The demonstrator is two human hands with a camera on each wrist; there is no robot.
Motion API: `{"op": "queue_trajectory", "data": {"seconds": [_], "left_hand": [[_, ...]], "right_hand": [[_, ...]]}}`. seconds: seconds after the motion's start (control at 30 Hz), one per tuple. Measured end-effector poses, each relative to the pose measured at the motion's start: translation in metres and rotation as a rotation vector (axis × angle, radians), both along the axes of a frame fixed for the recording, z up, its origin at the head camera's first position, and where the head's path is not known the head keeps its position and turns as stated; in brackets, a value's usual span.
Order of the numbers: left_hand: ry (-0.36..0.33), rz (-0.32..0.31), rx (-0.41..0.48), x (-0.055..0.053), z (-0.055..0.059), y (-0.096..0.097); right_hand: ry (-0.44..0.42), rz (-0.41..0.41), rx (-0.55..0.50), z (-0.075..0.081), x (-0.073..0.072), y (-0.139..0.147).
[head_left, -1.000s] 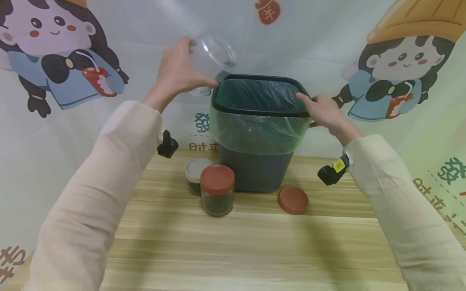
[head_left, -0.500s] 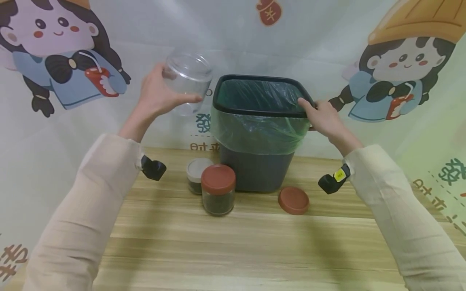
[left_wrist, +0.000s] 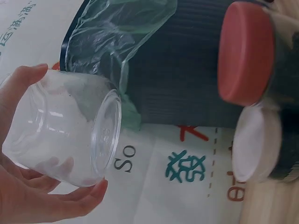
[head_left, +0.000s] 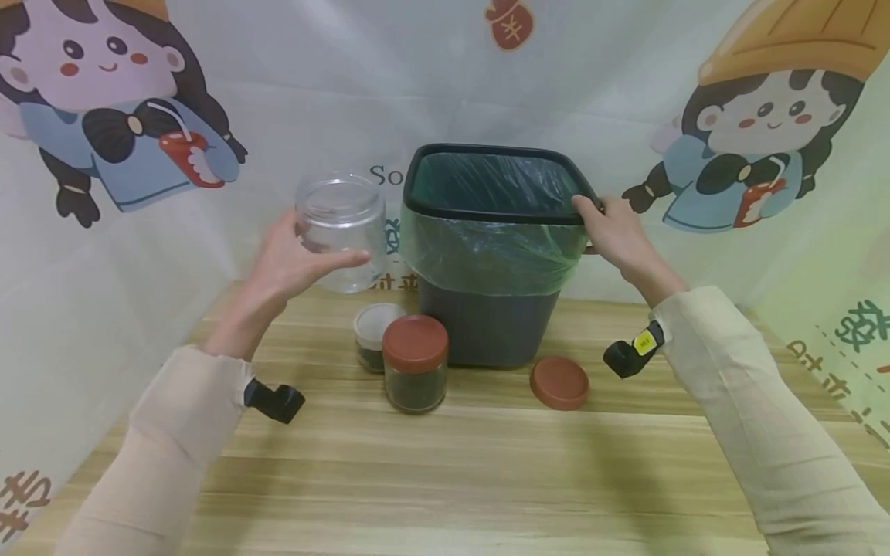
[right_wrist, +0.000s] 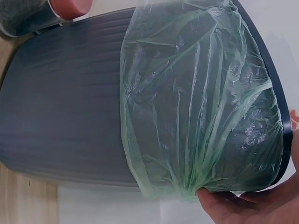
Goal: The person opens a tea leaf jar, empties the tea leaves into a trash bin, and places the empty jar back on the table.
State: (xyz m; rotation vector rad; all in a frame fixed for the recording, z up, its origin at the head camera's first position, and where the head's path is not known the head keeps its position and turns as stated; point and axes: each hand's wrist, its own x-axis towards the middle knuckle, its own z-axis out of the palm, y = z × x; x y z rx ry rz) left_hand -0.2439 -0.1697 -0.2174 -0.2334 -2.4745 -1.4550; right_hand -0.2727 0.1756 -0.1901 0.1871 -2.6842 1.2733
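Note:
My left hand (head_left: pixel 281 259) grips a clear, lidless jar (head_left: pixel 344 224) around its side, left of the trash can. In the left wrist view the see-through jar (left_wrist: pixel 70 126) shows nothing inside, with the thumb on one side and fingers on the other. My right hand (head_left: pixel 619 235) holds the right rim of the dark grey trash can (head_left: pixel 490 328), thumb over the black rim. A pale green bag (head_left: pixel 494 255) lines the can and folds down outside it. In the right wrist view, fingertips of the right hand (right_wrist: pixel 252 205) press at the bag's gathered edge.
A jar with a red lid (head_left: pixel 416 363) and dark contents stands before the can. Behind it is a jar with a whitish lid (head_left: pixel 375 332). A loose red lid (head_left: pixel 559 382) lies on the wooden table (head_left: pixel 445 479) at right. A printed backdrop (head_left: pixel 292 100) hangs behind.
The left hand has brought the clear jar from a tilt at the can's left rim, down and left, to upright beside the can. The right hand stays on the rim.

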Motion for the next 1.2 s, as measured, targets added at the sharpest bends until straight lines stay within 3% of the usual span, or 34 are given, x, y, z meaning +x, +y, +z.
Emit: {"op": "queue_trajectory", "data": {"seconds": [0.17,0.33,0.5,0.7,1.2], "left_hand": [[-0.038,-0.062,0.013,0.011,-0.018,0.004],[-0.052,-0.172,0.053,0.018,-0.034,0.014],[-0.049,-0.259,0.078,0.023,-0.046,0.028],[-0.063,-0.362,0.17,0.028,-0.057,0.051],[0.005,-0.428,0.028,0.038,-0.084,0.114]], "right_hand": [[0.0,0.009,-0.021,-0.001,0.0,0.0],[0.013,-0.015,-0.033,-0.003,-0.001,0.001],[0.02,-0.029,-0.052,-0.004,-0.002,0.0],[0.006,-0.01,-0.07,-0.005,-0.002,-0.002],[-0.002,-0.004,-0.088,-0.008,-0.004,-0.002]]}}
